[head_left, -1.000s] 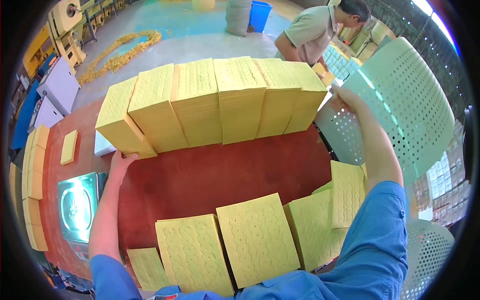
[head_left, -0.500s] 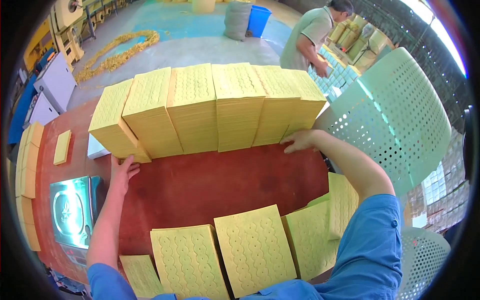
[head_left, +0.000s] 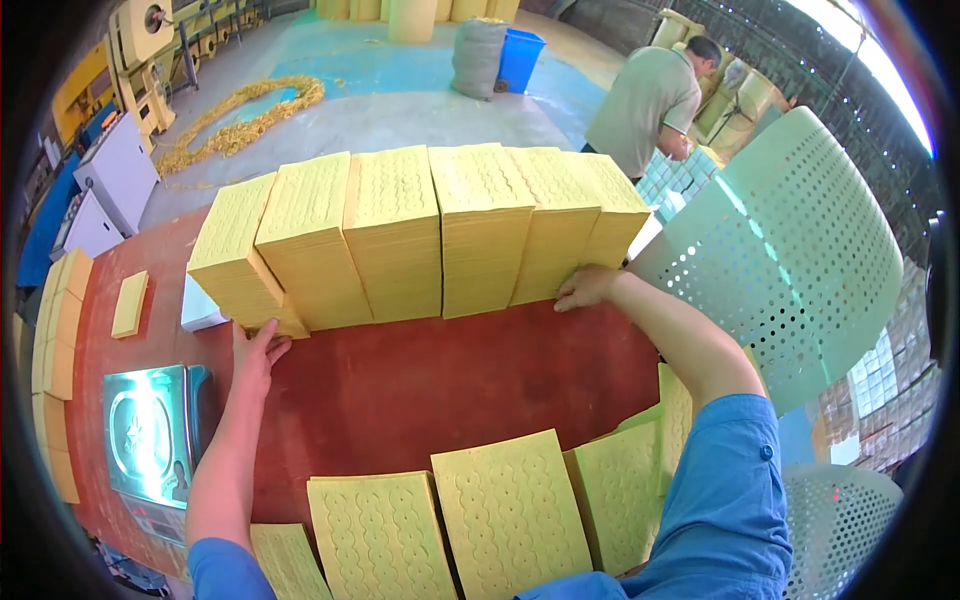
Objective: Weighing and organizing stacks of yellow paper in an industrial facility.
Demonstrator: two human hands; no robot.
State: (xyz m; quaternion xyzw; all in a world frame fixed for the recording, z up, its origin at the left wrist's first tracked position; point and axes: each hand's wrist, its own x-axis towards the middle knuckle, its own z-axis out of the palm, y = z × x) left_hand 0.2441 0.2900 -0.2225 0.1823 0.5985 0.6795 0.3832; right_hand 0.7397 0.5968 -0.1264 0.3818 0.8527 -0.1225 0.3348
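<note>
- At the left end's foot: left hand (head_left: 256, 355), fingers loosely spread, tips against the end stack, nothing clasped.
- Near the right end: right hand (head_left: 590, 287), fingers part open, slightly bent, touching the stacks' front foot, nothing clasped.
- Row of yellow sheet stacks (head_left: 390, 268): upright, side by side on red desk (head_left: 450, 375).
- Nearer the body: more yellow stacks (head_left: 510, 510).
- Left: scale (head_left: 150, 435).
- Right: pale green perforated panel (head_left: 780, 250).
</note>
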